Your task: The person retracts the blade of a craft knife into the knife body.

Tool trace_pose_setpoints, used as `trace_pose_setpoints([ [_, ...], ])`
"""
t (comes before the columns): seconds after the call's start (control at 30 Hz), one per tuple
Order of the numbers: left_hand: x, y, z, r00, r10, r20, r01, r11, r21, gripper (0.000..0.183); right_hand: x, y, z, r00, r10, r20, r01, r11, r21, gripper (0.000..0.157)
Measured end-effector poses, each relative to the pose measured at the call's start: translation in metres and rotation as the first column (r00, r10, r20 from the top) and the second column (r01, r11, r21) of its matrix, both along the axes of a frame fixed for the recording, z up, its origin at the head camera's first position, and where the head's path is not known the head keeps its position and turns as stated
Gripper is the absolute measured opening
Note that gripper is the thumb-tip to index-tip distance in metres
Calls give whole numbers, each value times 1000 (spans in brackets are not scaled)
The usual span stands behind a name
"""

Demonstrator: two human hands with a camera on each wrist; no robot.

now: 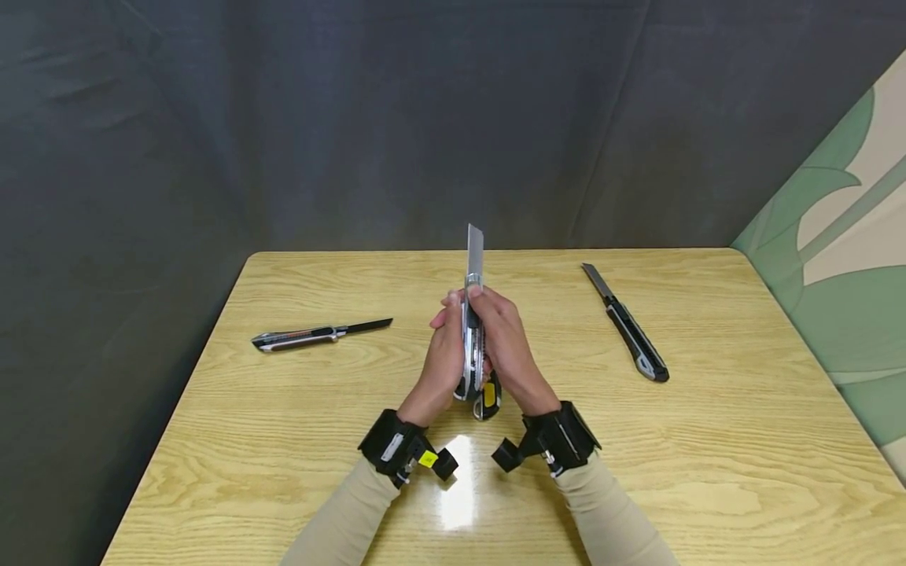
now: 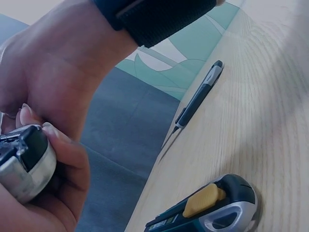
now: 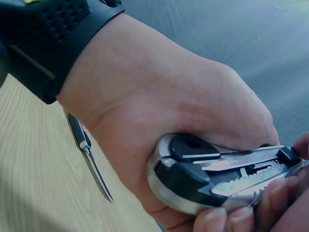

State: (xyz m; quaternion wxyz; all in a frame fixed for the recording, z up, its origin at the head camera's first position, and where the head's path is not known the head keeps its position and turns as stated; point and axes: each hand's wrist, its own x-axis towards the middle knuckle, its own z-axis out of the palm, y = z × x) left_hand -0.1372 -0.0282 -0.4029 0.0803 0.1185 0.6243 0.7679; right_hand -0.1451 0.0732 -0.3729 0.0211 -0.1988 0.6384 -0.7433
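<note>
Both hands hold one silver and black snap-off utility knife (image 1: 472, 365) upright over the middle of the table, its wide blade (image 1: 475, 250) extended and pointing away from me. My left hand (image 1: 442, 354) grips the handle from the left side. From the right, my right hand (image 1: 514, 346) grips it too, thumb lying along the handle near the blade end. In the right wrist view, the handle's rounded end and slotted metal channel (image 3: 251, 181) show between the hands. Below them, a second utility knife with a yellow slider (image 2: 205, 200) lies on the table, partly hidden in the head view.
A slim utility knife with a dark blade (image 1: 304, 338) lies at the left of the wood-grain table (image 1: 708, 487). Another black and grey utility knife (image 1: 630, 334) lies at the right, its blade extended. A dark curtain (image 1: 439, 126) hangs behind the table's back edge.
</note>
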Motion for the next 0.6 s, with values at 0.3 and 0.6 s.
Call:
trace_pose_setpoints([
  [0.3,1,0,6,998,40,43,-40,999,-5,63,-1,1,0,998,31,-46,-31,1000,2,38],
  [0.6,12,-3,29,999,32,29,-32,999,-27,57,11,-1,22,998,56,-41,-55,998,27,35],
])
